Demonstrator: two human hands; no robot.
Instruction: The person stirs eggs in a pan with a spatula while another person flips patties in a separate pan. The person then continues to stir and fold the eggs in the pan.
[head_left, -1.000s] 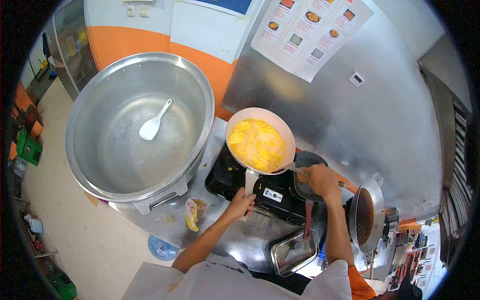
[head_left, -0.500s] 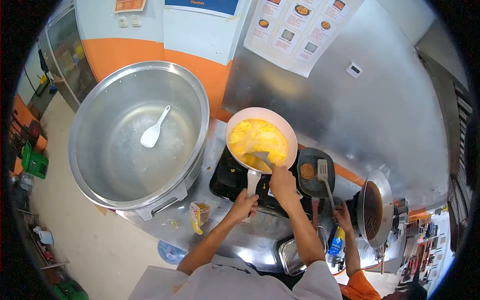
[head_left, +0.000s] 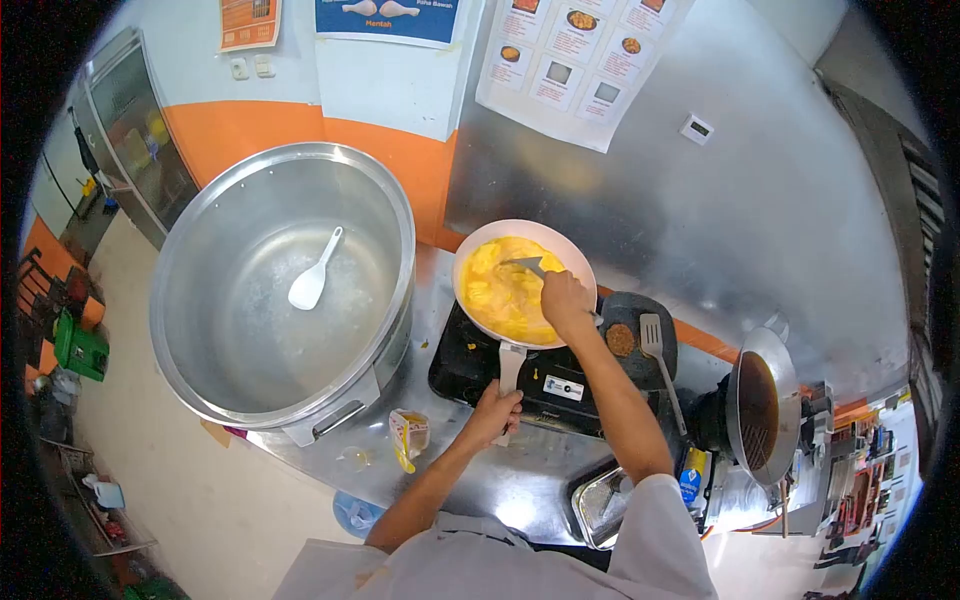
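Observation:
A light pink frying pan [head_left: 578, 252] stands on the black stove [head_left: 462, 372], with runny yellow beaten egg [head_left: 492, 292] partly set in folds inside it. My left hand [head_left: 493, 414] is closed around the pan's pale handle [head_left: 511, 366]. My right hand [head_left: 568, 304] reaches over the pan's right side, fingers wrapped round a grey spatula [head_left: 530, 264]. The spatula's blade dips into the egg near the pan's far half. Part of the spatula's handle is hidden by my right hand.
At left stands a huge metal pot [head_left: 385, 190] holding a white rice paddle [head_left: 312, 281]. An opened packet [head_left: 409, 436] lies near my left forearm. To the right are a dark grill pan [head_left: 655, 312] with a brown patty [head_left: 620, 340], a slotted turner [head_left: 660, 365] and a wok [head_left: 790, 385].
My right hand has moved the spatula from the pan's near side to its far half. The co-worker's hand on the slotted turner has gone from view. My left hand keeps its grip.

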